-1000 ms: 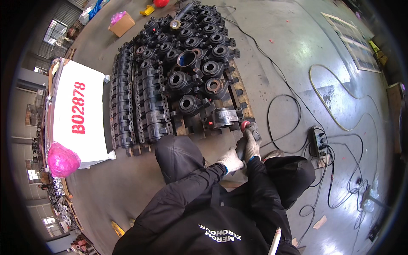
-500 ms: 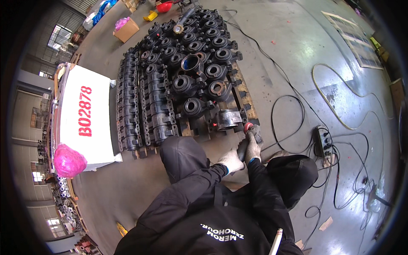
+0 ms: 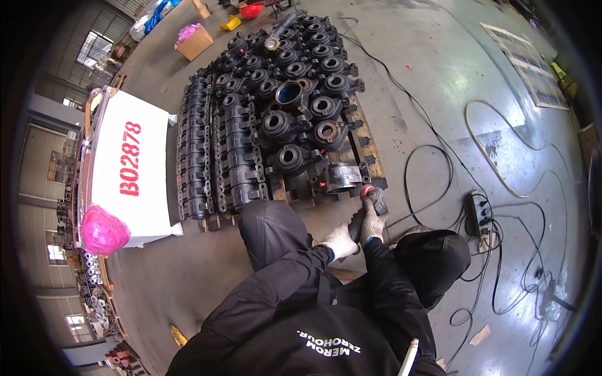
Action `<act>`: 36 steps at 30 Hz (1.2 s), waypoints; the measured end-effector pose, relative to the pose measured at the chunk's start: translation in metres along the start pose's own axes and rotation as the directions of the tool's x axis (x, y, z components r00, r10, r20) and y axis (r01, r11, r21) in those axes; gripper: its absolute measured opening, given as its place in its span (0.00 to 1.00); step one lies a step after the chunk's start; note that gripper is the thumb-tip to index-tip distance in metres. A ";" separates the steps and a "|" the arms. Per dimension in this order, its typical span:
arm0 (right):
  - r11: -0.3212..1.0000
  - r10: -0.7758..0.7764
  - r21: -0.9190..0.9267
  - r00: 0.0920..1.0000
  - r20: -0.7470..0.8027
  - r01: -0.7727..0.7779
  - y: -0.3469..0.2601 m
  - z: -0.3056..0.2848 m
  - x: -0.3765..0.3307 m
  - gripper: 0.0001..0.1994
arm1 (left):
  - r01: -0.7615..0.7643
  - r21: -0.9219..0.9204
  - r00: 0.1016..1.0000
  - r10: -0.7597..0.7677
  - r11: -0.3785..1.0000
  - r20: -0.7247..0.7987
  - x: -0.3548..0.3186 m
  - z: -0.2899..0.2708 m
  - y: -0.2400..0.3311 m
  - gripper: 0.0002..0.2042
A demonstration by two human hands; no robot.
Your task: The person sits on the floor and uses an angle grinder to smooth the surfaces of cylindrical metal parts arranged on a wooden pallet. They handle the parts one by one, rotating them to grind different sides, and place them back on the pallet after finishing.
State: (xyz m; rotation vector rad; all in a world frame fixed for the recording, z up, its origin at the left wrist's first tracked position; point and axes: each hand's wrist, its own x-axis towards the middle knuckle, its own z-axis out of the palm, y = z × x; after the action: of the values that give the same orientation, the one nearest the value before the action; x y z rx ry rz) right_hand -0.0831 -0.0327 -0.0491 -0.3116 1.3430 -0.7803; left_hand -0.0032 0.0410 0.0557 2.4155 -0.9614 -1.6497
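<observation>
Grey workshop floor (image 3: 433,113), with dark metal castings (image 3: 293,158) crowding a wooden pallet (image 3: 375,166) – a power tool (image 3: 357,227) held at its near right corner.
The white-gloved left hand (image 3: 339,244) is closed round the tool's dark rear body; the white-gloved right hand (image 3: 375,223) clasps it farther forward, behind the red end (image 3: 368,190), some fingertips hidden from view. The tool slants between the person's knees, its red end just beside a curved, shiny metal part (image 3: 343,182) – whether the two touch, I cannot tell. To the right, a black cable (image 3: 407,168) loops over the floor near a power strip (image 3: 480,212); to the left stands a large white box (image 3: 150,175) with a pink-wrapped bundle (image 3: 105,229) at its near corner.
</observation>
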 end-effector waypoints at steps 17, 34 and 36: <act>0.481 -0.365 -0.829 0.925 0.107 0.285 -0.071 0.022 -0.036 0.47 | -0.265 -0.528 0.919 0.376 0.807 0.114 0.040 0.047 -0.003 0.42; 0.160 -0.321 -0.933 0.911 0.258 0.321 -0.071 0.045 -0.038 0.48 | -0.200 -0.914 0.926 0.373 0.354 -0.057 0.069 0.113 -0.017 0.30; 0.191 -0.363 -0.931 0.903 0.228 0.312 -0.075 0.041 -0.042 0.49 | -0.290 -0.854 0.907 0.409 0.432 -0.100 0.069 0.112 -0.016 0.29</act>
State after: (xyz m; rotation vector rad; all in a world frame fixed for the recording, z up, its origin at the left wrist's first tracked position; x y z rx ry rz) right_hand -0.0700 -0.0677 0.0378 -1.6738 1.6932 -0.1714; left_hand -0.0763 0.0503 -0.0545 1.3262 -0.3979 -1.5615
